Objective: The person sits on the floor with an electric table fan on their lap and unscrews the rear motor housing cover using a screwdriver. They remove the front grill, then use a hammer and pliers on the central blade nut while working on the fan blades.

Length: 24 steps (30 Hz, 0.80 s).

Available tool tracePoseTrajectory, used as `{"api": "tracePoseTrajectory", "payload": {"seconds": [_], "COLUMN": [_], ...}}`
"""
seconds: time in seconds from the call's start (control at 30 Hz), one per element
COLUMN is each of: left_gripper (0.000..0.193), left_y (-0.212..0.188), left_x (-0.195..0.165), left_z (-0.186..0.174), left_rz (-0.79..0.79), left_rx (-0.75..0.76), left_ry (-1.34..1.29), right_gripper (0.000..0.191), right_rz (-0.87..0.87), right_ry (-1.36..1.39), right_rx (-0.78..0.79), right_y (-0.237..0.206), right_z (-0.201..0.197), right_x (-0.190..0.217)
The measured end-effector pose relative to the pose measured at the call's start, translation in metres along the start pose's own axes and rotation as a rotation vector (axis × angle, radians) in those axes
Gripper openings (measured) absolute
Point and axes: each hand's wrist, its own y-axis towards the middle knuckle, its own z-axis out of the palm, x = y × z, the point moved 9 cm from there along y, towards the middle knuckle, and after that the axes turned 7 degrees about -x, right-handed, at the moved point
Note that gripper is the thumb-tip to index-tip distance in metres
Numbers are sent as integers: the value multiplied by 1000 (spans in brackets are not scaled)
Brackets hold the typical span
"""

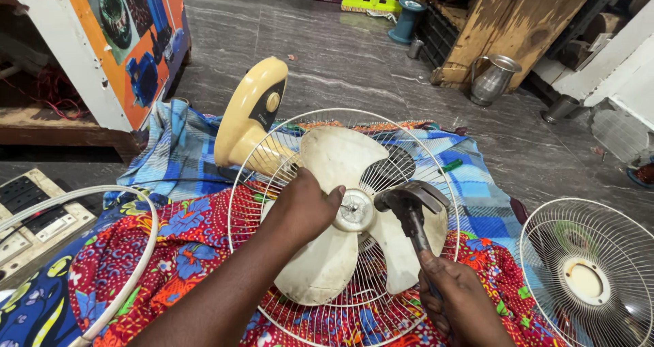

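At the far left a white hoop (146,245) rests on the flowered red cloth (184,238), beside a switchboard (30,214). Right of it the cream fan base (248,112) lies tipped on a blue checked cloth (174,153). In the middle sits the fan's rear wire guard (272,149), face up, with the dirty cream fan blade (340,217) inside it. The left hand (303,207) presses on the near-left blade, fingers spread flat and thumb touching the round metal hub cap (355,211). Just right of the hub, the claw hammer (412,204) hangs with its dark head close beside the cap; its handle runs toward the near right into the right hand (460,299), which is wrapped tight around it. The left hand is the nearer to the hub. At the right edge a second wire guard (586,275) lies on the floor, and a steel jug (494,78) stands far behind.
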Motion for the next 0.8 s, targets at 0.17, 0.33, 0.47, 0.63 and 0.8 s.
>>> {"api": "tracePoseTrajectory", "payload": {"seconds": [0.17,0.33,0.47,0.63,0.8], "left_gripper": [53,41,34,31,30], "left_y": [-3,0,-1,-3,-4], "left_x": [-6,-6,-2,-5,-3], "left_z": [0,1,8,7,9], "left_rz": [86,150,139,148,83], "left_rx": [-86,-248,-256,-255,-185], "left_ry": [-45,-53,-75,-102,-90], "right_gripper": [54,49,47,47,47], "right_rz": [-24,-69,-93,-105,-115], "right_ry": [-43,-121,-94,-91,-120], "right_rx": [32,43,35,69,56], "right_y": [3,5,3,1,-1], "right_z": [2,1,-3,-2,-4], "right_x": [-2,-6,-6,-6,-8]}}
